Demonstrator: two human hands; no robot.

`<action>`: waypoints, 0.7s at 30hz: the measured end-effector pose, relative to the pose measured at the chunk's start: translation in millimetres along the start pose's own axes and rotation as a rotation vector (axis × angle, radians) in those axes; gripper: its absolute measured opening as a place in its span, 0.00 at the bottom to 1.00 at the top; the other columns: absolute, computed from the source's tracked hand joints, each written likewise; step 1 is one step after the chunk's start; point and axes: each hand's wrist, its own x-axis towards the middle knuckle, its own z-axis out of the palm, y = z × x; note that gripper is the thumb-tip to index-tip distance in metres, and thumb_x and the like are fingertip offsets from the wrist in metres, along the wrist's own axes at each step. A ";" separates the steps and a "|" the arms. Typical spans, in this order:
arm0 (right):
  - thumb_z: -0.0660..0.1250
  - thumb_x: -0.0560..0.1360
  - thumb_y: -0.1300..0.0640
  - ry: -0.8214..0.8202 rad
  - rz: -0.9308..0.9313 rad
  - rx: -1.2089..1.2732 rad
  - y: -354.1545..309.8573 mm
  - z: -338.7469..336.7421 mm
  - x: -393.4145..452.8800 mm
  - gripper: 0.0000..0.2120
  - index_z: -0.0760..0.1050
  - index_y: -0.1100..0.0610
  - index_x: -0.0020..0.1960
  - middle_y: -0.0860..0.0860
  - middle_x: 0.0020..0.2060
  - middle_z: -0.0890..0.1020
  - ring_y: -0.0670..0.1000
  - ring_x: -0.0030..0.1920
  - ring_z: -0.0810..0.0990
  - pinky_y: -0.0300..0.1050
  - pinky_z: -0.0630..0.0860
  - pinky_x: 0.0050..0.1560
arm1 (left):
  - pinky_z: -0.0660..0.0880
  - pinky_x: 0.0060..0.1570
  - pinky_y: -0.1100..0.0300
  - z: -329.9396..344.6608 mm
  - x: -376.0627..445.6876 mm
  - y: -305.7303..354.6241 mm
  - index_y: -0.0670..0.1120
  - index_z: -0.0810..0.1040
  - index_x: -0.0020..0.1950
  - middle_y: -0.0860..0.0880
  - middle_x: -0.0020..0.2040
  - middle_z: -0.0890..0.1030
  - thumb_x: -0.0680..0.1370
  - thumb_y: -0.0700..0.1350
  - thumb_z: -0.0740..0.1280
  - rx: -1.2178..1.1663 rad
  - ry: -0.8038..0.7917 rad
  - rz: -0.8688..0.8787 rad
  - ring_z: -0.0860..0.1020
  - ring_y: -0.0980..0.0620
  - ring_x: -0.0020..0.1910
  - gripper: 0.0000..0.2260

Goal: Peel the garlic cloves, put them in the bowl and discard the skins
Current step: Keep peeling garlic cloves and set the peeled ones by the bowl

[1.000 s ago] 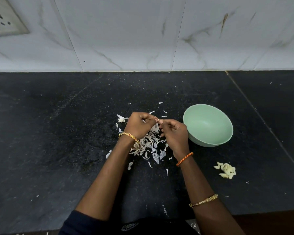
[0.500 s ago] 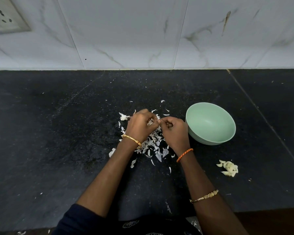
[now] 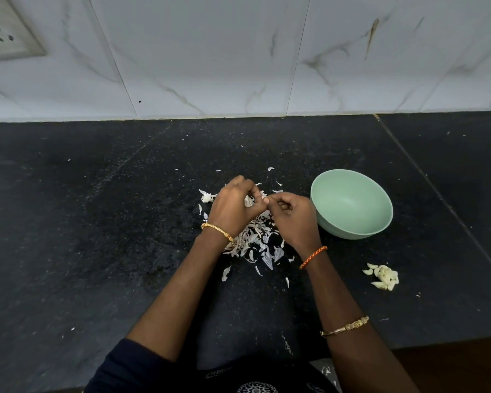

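Both hands busy over the garlic skins

The left hand [image 3: 233, 207] and right hand [image 3: 292, 219] meet fingertip to fingertip, pinching a garlic clove [image 3: 264, 199] above the skins [image 3: 253, 239]; the green bowl [image 3: 352, 204] sits just right, peeled cloves [image 3: 383, 276] nearer.

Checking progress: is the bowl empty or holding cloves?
Empty: the bowl shows only its bare green inside. Peeled cloves lie on the counter beside it.

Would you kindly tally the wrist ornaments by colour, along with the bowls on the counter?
Gold bangles: 2, one on the left wrist, one on the right forearm
Orange thread bands: 1
Green bowls: 1
Total: 4
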 end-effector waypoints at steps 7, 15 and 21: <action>0.68 0.76 0.64 -0.062 0.000 0.152 -1.7 -4.0 0.7 0.06 0.81 0.55 0.45 0.46 0.38 0.82 0.40 0.37 0.78 0.38 0.77 0.40 | 0.62 0.33 0.68 -6.3 1.8 3.6 0.47 0.75 0.38 0.58 0.35 0.69 0.71 0.45 0.71 -0.168 -0.034 -0.113 0.67 0.62 0.32 0.06; 0.68 0.75 0.65 -0.042 0.129 0.582 -5.4 -1.8 -1.7 0.05 0.81 0.58 0.45 0.46 0.36 0.83 0.44 0.38 0.78 0.38 0.75 0.38 | 0.64 0.29 0.69 -7.3 5.8 17.1 0.43 0.74 0.37 0.55 0.29 0.68 0.76 0.40 0.67 -0.607 -0.115 -0.412 0.64 0.62 0.25 0.08; 0.65 0.77 0.64 -0.066 0.289 0.810 -10.4 -1.4 0.4 0.05 0.78 0.59 0.44 0.48 0.33 0.79 0.45 0.37 0.75 0.37 0.75 0.36 | 0.57 0.20 0.68 -3.3 1.6 22.8 0.44 0.68 0.35 0.58 0.22 0.61 0.79 0.40 0.61 -0.762 -0.175 -0.544 0.58 0.60 0.21 0.12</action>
